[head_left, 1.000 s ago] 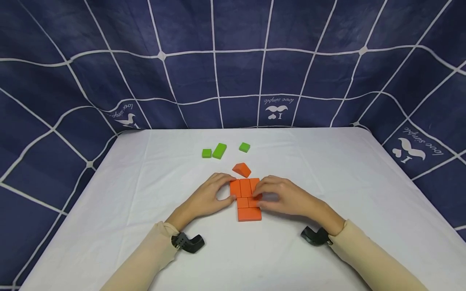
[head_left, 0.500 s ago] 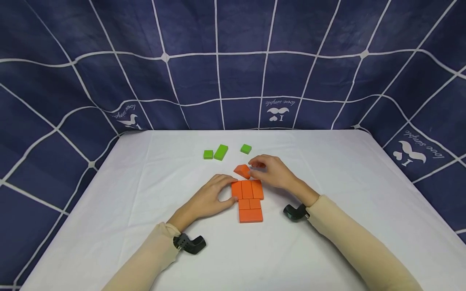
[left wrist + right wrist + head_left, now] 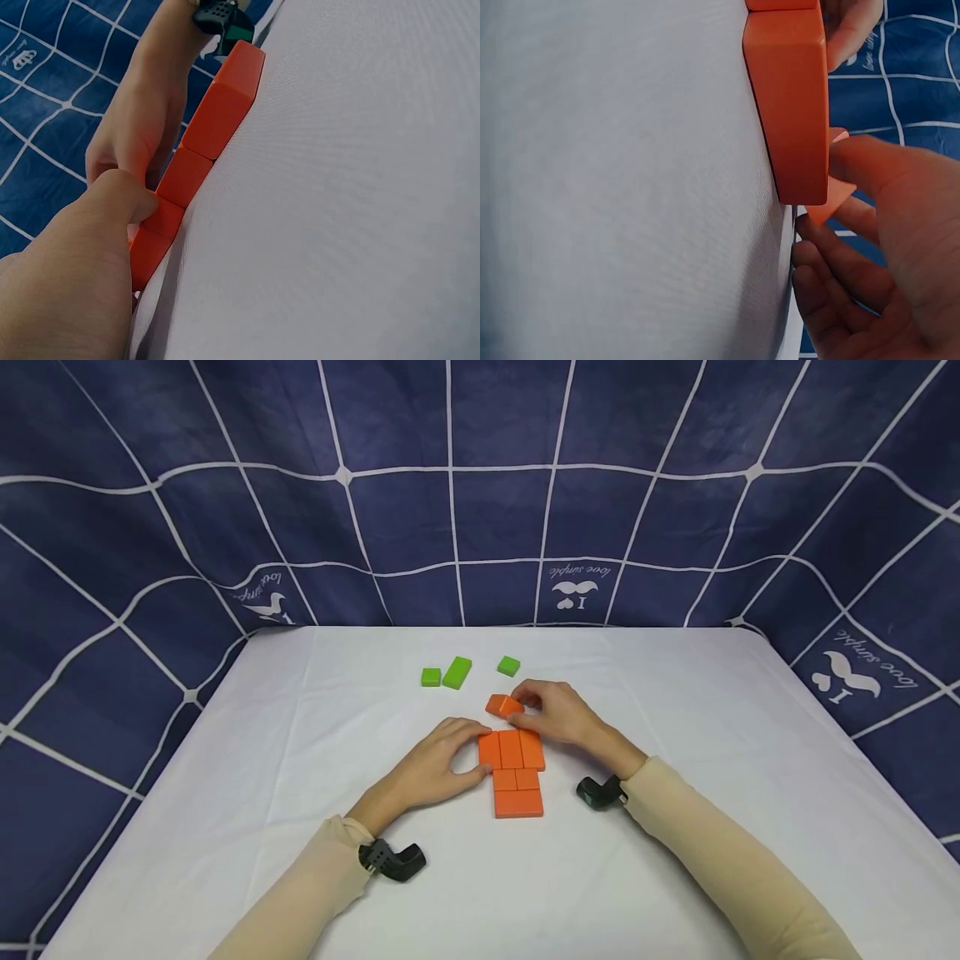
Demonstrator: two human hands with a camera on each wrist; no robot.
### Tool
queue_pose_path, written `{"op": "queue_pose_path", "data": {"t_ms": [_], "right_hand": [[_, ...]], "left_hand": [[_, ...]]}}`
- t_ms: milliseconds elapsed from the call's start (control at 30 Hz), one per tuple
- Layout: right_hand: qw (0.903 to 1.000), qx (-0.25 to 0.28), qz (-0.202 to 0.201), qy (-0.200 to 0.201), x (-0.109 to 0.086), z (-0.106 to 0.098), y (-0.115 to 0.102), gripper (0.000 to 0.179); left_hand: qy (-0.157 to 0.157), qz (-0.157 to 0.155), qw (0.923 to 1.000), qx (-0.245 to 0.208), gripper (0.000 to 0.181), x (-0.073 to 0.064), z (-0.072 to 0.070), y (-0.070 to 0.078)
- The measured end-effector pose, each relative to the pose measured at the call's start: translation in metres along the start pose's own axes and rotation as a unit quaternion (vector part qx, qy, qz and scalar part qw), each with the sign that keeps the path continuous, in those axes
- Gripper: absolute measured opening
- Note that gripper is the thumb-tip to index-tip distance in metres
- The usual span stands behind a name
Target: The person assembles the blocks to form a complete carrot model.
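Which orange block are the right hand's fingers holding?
The right hand pinches the farthest orange block, beyond the row of three; all the other orange blocks lie fitted together.

White-covered table [image 3: 480,893] — navy gridded cloth [image 3: 498,514] behind

Bright, even head view, soft shadows, dimmer wrist views
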State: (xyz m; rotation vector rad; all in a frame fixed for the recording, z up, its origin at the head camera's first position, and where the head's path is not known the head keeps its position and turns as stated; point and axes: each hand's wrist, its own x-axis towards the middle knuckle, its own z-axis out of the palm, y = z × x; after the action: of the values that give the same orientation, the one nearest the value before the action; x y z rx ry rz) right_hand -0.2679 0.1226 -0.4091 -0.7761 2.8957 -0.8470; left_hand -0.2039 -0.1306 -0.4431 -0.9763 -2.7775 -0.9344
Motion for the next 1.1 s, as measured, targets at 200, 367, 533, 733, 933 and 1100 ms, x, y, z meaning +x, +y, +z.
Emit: {"op": "queue_pose_path", "data": {"t_ms": [200, 367, 533, 733, 933, 1100], "right_hand": [[0.9996, 0.022, -0.002, 0.02, -0.001, -0.005, 0.002, 0.029], [0.9977, 0.051, -0.01, 0.045, -0.003, -0.007, 0.007, 0.035], [0.9969, 0.05, -0.015, 0.059, -0.006, -0.009, 0.01, 0.025], [0.9956, 0.058, -0.03, 0.068, -0.015, -0.017, 0.008, 0.025], [0.9944, 0.069, -0.048, 0.064, -0.032, -0.027, 0.002, 0.022], [0.9936, 0.086, -0.059, 0.042, -0.05, -0.032, -0.005, 0.021]], "left_hand": [[-0.003, -0.002, 1.0, 0.0, 0.053, 0.001, -0.001, 0.0], [0.001, 0.001, 1.0, 0.001, 0.053, 0.002, 0.0, 0.0], [0.002, 0.0, 1.0, 0.0, 0.052, 0.002, 0.001, 0.0], [0.0, 0.001, 1.0, 0.002, 0.053, 0.001, 0.0, 0.0], [-0.005, -0.005, 1.0, -0.001, 0.053, 0.002, -0.001, 0.0], [-0.005, -0.002, 1.0, -0.003, 0.053, 0.001, -0.001, 0.0]]}}
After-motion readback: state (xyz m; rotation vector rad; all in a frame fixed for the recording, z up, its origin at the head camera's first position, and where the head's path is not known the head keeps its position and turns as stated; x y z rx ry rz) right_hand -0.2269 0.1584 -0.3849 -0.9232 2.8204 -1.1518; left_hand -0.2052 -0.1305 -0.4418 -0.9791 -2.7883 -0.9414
